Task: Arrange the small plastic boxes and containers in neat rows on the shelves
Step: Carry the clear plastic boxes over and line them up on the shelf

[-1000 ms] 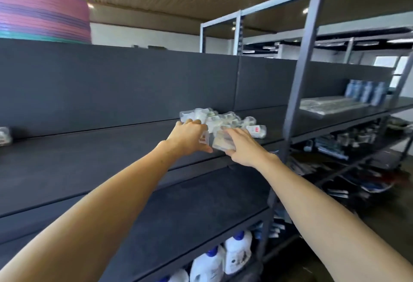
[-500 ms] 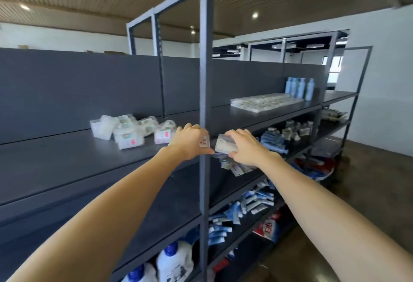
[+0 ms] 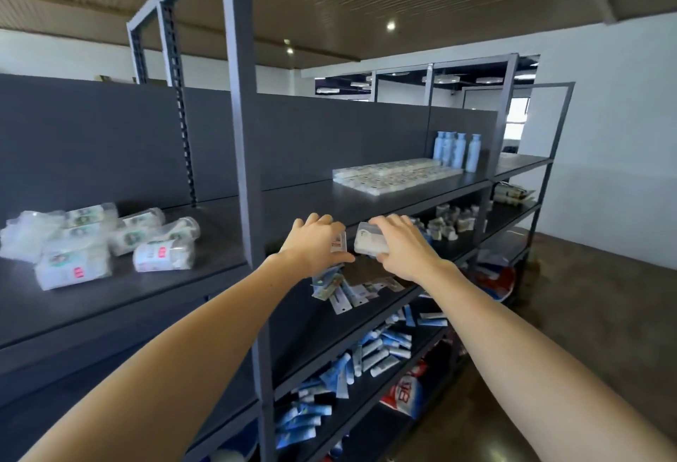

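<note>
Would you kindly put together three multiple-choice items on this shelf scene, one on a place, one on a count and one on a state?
1. Where do the pale blue bottles stand?
A. top shelf, far right, by the back panel
B. bottom shelf
C. on the floor

2. How many containers with a red price sticker lie in the loose pile on the left?
A. none
B. two
C. six

3. What is the right hand doing?
A. hanging idle
B. pressing flat on the floor
C. holding a small clear container

Answers: 1 A, they stand beyond the neat row of flat boxes; 2 B, two red stickers show; 3 C, its fingers curl round the container.
</note>
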`<state>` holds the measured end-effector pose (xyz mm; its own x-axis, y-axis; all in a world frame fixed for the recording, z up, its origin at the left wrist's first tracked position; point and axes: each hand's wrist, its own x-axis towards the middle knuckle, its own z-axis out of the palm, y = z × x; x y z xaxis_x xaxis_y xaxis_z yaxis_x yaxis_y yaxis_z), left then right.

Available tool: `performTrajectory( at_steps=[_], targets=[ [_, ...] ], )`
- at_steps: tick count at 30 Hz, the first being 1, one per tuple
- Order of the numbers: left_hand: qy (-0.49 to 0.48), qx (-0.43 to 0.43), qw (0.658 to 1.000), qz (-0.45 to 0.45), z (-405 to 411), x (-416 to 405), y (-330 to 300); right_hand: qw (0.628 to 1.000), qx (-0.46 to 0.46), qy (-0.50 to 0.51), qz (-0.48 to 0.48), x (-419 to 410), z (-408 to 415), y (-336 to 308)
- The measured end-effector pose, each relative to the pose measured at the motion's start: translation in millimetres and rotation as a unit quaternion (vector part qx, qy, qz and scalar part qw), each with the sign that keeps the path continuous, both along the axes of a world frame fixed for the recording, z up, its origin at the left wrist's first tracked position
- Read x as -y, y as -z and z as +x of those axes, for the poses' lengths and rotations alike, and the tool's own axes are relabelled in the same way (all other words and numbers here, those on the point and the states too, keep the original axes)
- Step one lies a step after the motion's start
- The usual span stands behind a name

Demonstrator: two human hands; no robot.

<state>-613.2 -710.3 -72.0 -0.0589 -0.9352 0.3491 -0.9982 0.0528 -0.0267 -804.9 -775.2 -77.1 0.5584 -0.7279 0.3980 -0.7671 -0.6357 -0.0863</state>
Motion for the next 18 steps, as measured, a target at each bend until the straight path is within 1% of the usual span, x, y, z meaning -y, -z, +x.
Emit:
performTrajectory(
  at_steps=[7,12,18],
  targets=[
    [-0.014,-0.003,1.000,-0.014,12,103,-9,1.000,0.011,0.004,0.006,101,10,-8],
    [-0.046,-0.083,0.995,-0.014,32,178,-18,0.999,0.015,-0.006,0.029,179,32,-19],
    [-0.081,-0.134,0.987,-0.031,60,257,-12,0.996,0.046,-0.033,0.062,259,59,-14]
  ],
)
